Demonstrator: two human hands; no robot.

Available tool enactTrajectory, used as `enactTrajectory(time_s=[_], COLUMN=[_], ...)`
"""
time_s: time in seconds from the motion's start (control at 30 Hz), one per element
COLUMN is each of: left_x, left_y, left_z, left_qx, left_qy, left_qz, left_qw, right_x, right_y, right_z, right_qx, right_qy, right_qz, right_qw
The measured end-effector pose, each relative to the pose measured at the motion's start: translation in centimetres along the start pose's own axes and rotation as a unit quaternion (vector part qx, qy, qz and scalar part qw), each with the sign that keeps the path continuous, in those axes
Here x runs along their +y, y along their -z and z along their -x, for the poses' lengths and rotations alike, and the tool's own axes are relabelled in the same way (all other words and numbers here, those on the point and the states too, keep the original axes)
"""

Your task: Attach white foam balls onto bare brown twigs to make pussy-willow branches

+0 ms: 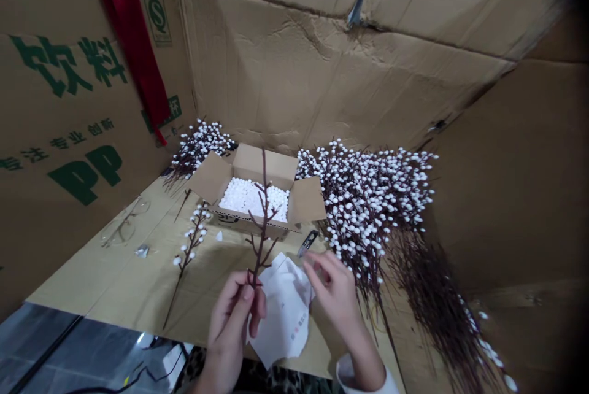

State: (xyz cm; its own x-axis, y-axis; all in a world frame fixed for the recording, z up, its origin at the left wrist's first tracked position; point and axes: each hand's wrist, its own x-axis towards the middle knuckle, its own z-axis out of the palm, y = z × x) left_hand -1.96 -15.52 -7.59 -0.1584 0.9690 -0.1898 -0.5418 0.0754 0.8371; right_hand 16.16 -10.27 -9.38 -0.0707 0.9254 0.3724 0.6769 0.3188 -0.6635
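My left hand (234, 314) pinches the lower end of a bare brown artificial branch (264, 216) between thumb and fingers. The branch stands upright, with short side twigs and no white berries on it. To its right, my right hand (335, 286) is closed, thumb and forefinger drawn together; whatever may be between them is too small to make out. Below and between the hands lies a crumpled sheet of white paper (283, 320). Behind the branch, an open cardboard box (264, 161) holds many loose white foam berries (246, 194).
A berried branch (191, 240) lies left of the box. Bundles of berried branches (363, 197) fill the right, with another bunch (202, 142) at back left. Bare stems (437, 296) lie far right. A utility knife (307, 243), glasses (124, 222) and cardboard walls (276, 62) surround the work.
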Motion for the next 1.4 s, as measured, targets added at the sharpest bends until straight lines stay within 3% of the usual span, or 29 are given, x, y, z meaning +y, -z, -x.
enactTrajectory(time_s=[0.1, 0.2, 0.33, 0.5, 0.63, 0.77, 0.9, 1.07, 1.17, 1.3, 1.4], left_x=[0.3, 0.4, 0.7, 1.2, 1.7, 2.7, 4.0, 5.7, 6.2, 6.3, 6.4], left_y=[0.3, 1.0, 2.0, 2.9, 3.2, 2.7, 1.0, -2.0, -3.7, -5.9, -7.5], left_z=[-0.5, -1.3, -2.1, -3.1, -3.8, -4.3, -5.1, -6.9, -8.0, -9.2, -10.0], left_qx=[0.055, 0.094, 0.133, 0.145, 0.153, 0.158, 0.094, 0.027, -0.005, -0.059, -0.087], left_qy=[-0.029, -0.072, -0.101, -0.113, -0.128, -0.144, -0.158, -0.181, -0.171, -0.160, -0.153], left_qz=[-0.001, -0.024, -0.036, -0.054, -0.057, -0.066, -0.063, -0.042, -0.063, -0.059, -0.057], left_qw=[0.998, 0.993, 0.985, 0.982, 0.978, 0.975, 0.981, 0.982, 0.983, 0.984, 0.983], right_x=[-2.3, -4.0, -4.3, -3.7, -3.2, -3.0, -3.1, -3.8, -4.4, -5.8, -6.9], right_y=[1.5, 1.0, -2.8, -7.6, -9.1, -9.0, -7.2, -3.5, -1.4, 0.2, 0.4], right_z=[-4.5, -10.7, -17.1, -18.7, -18.2, -18.3, -18.8, -18.2, -16.2, -12.5, -11.1], right_qx=[0.043, -0.067, -0.254, -0.391, -0.411, -0.391, -0.334, -0.173, -0.065, 0.024, 0.061], right_qy=[0.067, 0.109, 0.144, 0.129, 0.121, 0.106, 0.081, 0.035, -0.002, -0.032, -0.099], right_qz=[0.069, 0.143, 0.199, 0.276, 0.282, 0.251, 0.186, 0.015, -0.106, -0.264, -0.532], right_qw=[0.994, 0.981, 0.935, 0.868, 0.859, 0.879, 0.921, 0.984, 0.992, 0.964, 0.839])
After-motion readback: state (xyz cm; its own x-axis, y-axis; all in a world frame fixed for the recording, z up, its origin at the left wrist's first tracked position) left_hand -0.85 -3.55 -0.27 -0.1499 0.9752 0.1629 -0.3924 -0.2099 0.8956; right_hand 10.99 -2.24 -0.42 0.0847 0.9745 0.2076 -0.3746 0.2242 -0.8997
